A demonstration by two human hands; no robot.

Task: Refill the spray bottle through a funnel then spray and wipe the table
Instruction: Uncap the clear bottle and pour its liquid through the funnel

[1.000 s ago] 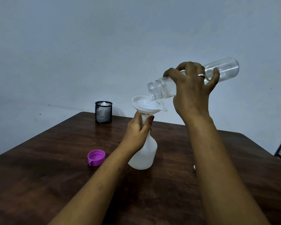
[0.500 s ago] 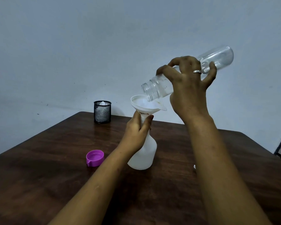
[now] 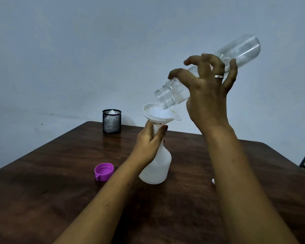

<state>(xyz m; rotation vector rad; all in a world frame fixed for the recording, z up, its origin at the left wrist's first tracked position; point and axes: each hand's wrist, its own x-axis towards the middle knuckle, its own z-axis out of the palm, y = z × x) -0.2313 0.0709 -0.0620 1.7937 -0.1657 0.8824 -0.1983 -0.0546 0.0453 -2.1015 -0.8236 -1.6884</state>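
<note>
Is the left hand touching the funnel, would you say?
Touching: the head view shows the left hand gripping the funnel by its stem.

Black wire-mesh cylindrical cup (image 3: 111,124) upright at back, sth white inside. Round purple plastic cap (image 3: 104,171) nearer, open side up, well apart. Pale grey wall (image 3: 77,50) behind.

There are two bottles: one clear bottle (image 3: 239,50) at upper right and one white spray bottle (image 3: 158,169) at centre. There is one white funnel (image 3: 157,113), one purple cap (image 3: 104,172) left of centre, one black mesh cup (image 3: 111,124), one ring (image 3: 218,76) and one worktop (image 3: 42,191). Two hands show: one left hand (image 3: 148,143) and one right hand (image 3: 206,95).
</note>
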